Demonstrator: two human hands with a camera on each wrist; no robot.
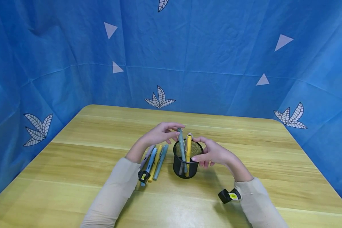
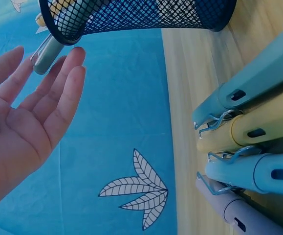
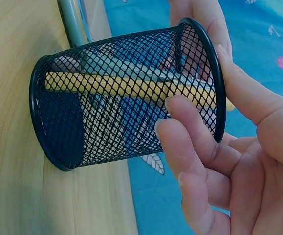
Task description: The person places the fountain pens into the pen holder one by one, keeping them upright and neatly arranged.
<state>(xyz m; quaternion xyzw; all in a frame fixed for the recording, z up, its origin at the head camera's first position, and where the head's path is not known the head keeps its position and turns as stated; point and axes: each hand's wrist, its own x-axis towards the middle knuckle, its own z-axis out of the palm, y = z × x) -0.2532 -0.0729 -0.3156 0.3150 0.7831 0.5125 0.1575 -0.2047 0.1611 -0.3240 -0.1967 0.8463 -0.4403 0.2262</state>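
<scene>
A black mesh pen holder [image 1: 178, 166] stands upright on the table. In it lean a teal pen [image 1: 181, 144] and a yellow pen [image 1: 189, 146], clip ends up. My left hand [image 1: 163, 133] is at the top of the teal pen, fingers spread loosely around its end; in the left wrist view the palm [image 2: 19, 132] shows and the fingers do not close on the pen. With thumb and fingers, my right hand [image 1: 213, 152] holds the holder at its right side; the right wrist view shows the thumb at the rim and fingertips against the mesh [image 3: 102, 122].
Left of the holder several pens lie side by side: a teal pen [image 2: 249, 78], a yellow pen [image 2: 258, 127], a blue pen [image 2: 258, 171] and a lilac pen [image 2: 239, 210]. The wooden table [image 1: 245, 136] ends at a blue patterned cloth [image 1: 211, 47].
</scene>
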